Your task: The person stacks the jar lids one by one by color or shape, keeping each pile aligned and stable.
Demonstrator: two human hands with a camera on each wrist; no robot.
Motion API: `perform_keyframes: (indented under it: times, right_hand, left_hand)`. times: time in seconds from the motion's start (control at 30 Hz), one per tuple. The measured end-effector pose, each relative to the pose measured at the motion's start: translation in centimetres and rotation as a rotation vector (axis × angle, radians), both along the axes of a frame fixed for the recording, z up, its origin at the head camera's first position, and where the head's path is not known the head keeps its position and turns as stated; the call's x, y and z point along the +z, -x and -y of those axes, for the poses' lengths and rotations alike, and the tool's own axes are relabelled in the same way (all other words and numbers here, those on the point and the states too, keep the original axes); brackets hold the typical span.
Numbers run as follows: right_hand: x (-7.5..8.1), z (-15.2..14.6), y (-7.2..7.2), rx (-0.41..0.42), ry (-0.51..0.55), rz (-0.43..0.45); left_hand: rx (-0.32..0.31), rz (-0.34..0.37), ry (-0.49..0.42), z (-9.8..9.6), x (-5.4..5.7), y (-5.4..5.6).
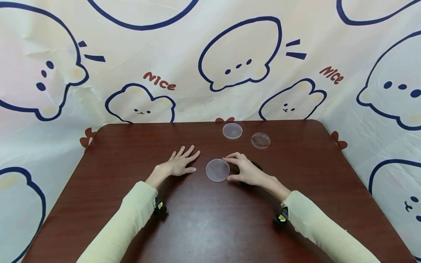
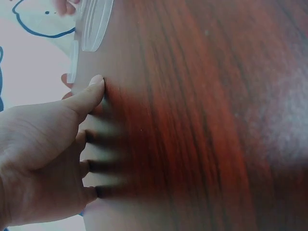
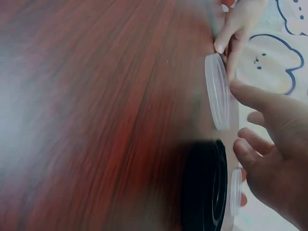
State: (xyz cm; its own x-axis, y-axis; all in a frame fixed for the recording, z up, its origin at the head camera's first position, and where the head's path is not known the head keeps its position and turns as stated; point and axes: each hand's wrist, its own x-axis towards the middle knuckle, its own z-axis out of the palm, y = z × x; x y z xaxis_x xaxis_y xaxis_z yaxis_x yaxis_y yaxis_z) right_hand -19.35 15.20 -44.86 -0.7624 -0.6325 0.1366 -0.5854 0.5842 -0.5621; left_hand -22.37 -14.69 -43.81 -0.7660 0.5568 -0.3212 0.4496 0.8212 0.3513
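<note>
Dish of clear round plastic (image 1: 217, 171), held at its right rim by the curled right hand (image 1: 245, 171) on a brown wood-grained table (image 1: 197, 226); the left hand (image 1: 175, 165) is rested leftward, fingers spread. Likely light, stiff and slippery, the dish is best taken by opposite edges.

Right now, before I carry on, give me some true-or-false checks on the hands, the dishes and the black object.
1. The left hand rests on the table with its fingers spread. True.
2. The right hand is at the edge of the nearest clear dish. True.
3. The black round object is beside the left hand. False: the black round object is by the right hand.
4. The back left dish and the back right dish lie farther away than the nearest one. True.
5. All three dishes are stacked together. False: they lie apart.
</note>
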Motion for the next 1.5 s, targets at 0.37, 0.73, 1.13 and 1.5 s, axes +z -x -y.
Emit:
perform_keyframes:
  times: [0.37, 0.73, 1.13, 1.5]
  right_hand:
    - [-0.2, 2.5, 0.2, 0.006, -0.111, 0.110]
    - [-0.2, 3.1, -0.5, 0.064, -0.120, 0.123]
    - [-0.2, 3.2, -0.6, 0.107, -0.138, 0.147]
    - [-0.3, 3.2, -0.9, 0.120, -0.132, 0.150]
  left_hand:
    - [0.005, 0.012, 0.016, -0.4, 0.2, -0.1]
    - [0.020, 0.014, 0.029, -0.5, 0.3, 0.0]
    - [-0.064, -0.101, 0.006, -0.1, -0.4, 0.2]
    - [-0.089, -0.041, 0.052, -0.3, -0.2, 0.9]
